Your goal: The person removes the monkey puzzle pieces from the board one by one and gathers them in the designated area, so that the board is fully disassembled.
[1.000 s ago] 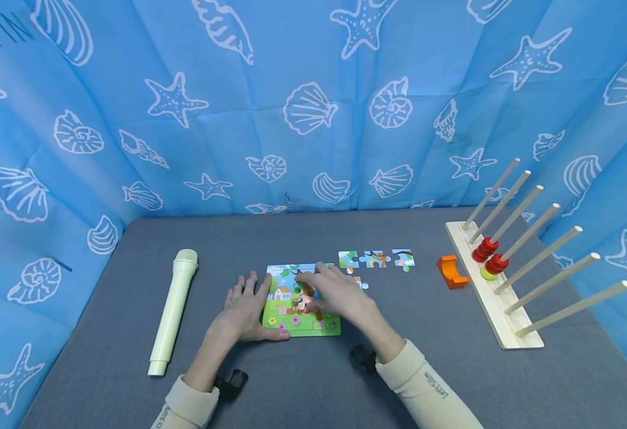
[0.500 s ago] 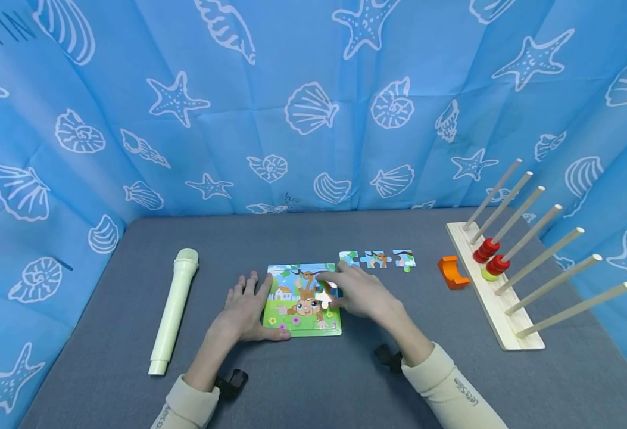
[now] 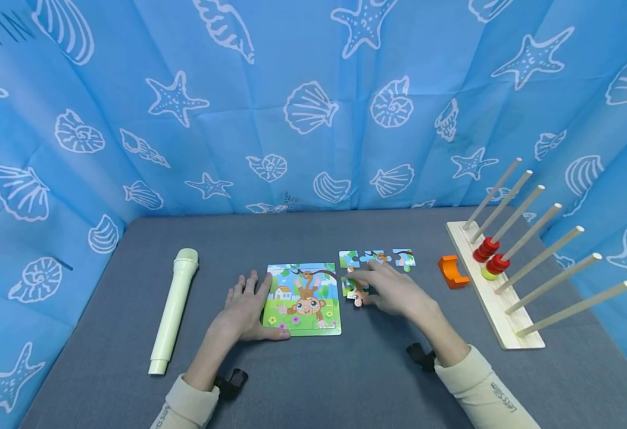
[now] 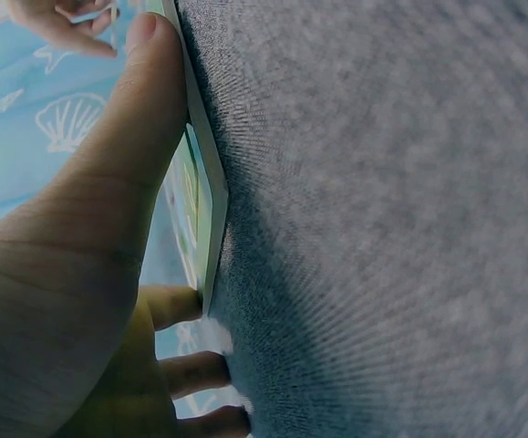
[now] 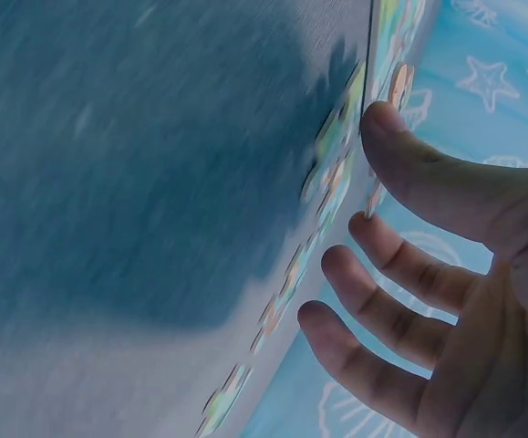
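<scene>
While L hand (image 3: 243, 312), fingers apart, touches square green-blue jigsaw board (image 3: 313, 332), R hand (image 3: 399, 291) pinches small multicoloured pc (image 3: 358, 298) to its rt.

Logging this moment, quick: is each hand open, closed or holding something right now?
Left hand: open, touching the puzzle board.
Right hand: holding a loose puzzle piece.

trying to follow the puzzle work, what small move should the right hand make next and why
Probably lower the held piece onto the table beside the loose pieces. The right hand pinches it, and its wrist view seems to show it raised off the surface, while the loose pieces lie close by, to the right of the puzzle board.
</scene>
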`<state>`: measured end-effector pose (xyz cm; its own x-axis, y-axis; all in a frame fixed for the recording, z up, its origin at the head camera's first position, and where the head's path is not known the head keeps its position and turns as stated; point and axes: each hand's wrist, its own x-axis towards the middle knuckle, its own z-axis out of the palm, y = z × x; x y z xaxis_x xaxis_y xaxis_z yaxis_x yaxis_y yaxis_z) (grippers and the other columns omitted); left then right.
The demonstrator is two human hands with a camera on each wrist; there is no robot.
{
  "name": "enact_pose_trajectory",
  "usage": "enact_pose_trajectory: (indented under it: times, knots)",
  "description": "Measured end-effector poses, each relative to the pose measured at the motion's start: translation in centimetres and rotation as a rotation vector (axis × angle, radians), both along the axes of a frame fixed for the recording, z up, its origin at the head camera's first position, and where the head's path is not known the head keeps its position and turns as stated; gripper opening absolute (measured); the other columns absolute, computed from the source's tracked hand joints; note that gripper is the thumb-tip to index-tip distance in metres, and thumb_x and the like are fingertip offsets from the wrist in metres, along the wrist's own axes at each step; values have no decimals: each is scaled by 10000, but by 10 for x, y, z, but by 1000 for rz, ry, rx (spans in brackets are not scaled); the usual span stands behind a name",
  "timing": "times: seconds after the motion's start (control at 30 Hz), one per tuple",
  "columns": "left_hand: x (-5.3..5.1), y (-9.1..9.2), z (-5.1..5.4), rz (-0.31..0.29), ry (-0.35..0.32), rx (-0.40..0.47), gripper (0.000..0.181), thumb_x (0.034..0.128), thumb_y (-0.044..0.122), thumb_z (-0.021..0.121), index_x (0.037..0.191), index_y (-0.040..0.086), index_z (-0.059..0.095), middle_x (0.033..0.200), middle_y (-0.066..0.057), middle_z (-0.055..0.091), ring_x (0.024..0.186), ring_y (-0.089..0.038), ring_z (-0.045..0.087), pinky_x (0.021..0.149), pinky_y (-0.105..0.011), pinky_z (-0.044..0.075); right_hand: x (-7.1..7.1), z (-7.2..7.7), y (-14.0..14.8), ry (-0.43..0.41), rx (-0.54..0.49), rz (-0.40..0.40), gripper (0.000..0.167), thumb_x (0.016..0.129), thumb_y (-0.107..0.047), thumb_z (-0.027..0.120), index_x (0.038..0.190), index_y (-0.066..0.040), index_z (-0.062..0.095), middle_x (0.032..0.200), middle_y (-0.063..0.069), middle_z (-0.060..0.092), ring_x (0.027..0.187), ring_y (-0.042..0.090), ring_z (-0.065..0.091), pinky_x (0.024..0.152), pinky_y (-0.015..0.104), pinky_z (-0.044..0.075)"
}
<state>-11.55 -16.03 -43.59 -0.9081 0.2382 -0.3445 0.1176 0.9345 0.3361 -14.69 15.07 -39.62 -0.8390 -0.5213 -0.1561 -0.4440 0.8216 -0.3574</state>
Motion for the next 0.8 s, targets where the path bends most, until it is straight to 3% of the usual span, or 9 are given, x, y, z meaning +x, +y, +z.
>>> enact_pose_trajectory:
  times: [0.13,0.27,0.33,0.4,0.57,0.8]
  knots:
    - [0,0,0,-1,0,1,1257,743,639,832,1645,68,169,1676,-332,114,1536,-583,109,1220,-709,189,-4,-1,13,-10,7,-10,478,918,-101,760,1376,-181,652,1231,175,623,1015,314,611,750,463,554]
    - [0,1,1,-1,-6,-3,1260,743,645,828,1646,70,163,1677,-329,115,1538,-580,109,1223,-706,189,-8,-3,26,-51,44,-45,515,925,-112,753,1413,-215,625,1395,239,563,1219,431,578,870,656,535]
    - [0,1,1,0,-10,-5,1263,743,647,827,1647,71,160,1678,-328,113,1539,-578,107,1225,-703,188,-9,-4,30,-66,62,-67,514,922,-120,758,1410,-220,629,1320,212,581,1127,379,587,813,593,553]
    - [0,1,1,2,-13,-6,1264,742,648,827,1647,72,158,1678,-327,111,1540,-577,104,1227,-701,185,-11,-5,34,-79,79,-86,514,920,-117,760,1408,-214,631,1345,230,567,1140,388,580,826,603,553]
    - [0,1,1,4,-15,-8,1262,741,646,828,1647,74,161,1679,-326,110,1541,-576,103,1228,-700,183,-14,-9,40,-97,92,-100,543,919,-99,757,1432,-204,614,1501,313,462,1312,511,507,938,727,489]
    - [0,1,0,1,-12,-6,1263,741,648,828,1647,71,162,1678,-328,112,1541,-574,104,1225,-704,186,-14,-14,43,-104,86,-203,569,885,-177,809,1408,-107,596,1416,280,549,1192,440,582,962,653,510]
